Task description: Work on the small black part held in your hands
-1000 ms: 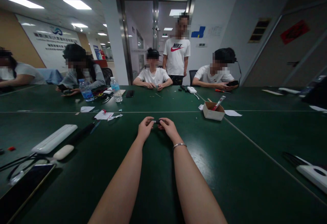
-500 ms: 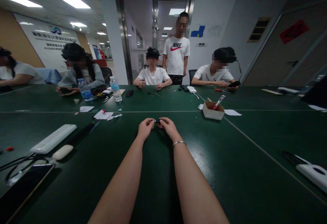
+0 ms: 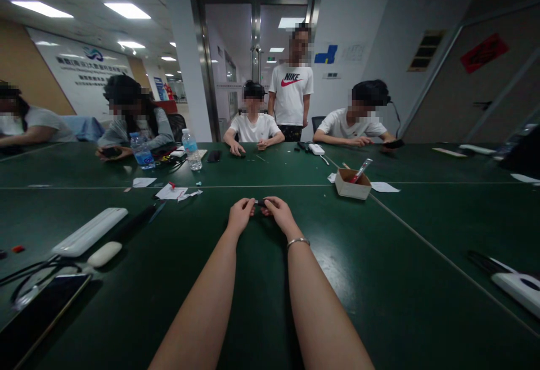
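Both my arms reach out over the dark green table (image 3: 261, 280). Between my fingertips is a small black object (image 3: 261, 203) with a light, metal-looking end on its left. My right hand (image 3: 276, 211) is closed on its dark part, and a silver bangle circles that wrist. At the light end, my left hand (image 3: 241, 214) pinches with thumb and finger; how much of the object lies inside the fingers is hidden. The object is too small to name surely.
Ahead right stands a small open box (image 3: 353, 190) with a red and silver tool. At left lie a white power strip (image 3: 90, 232), a white oval case (image 3: 105, 254) and a phone (image 3: 46, 308). Two bottles (image 3: 192, 149) stand farther back. People sit across the table.
My hands stay nearly in place, with slightly more of the light end showing. Across the table, a person's hand has come down onto a small dark object.
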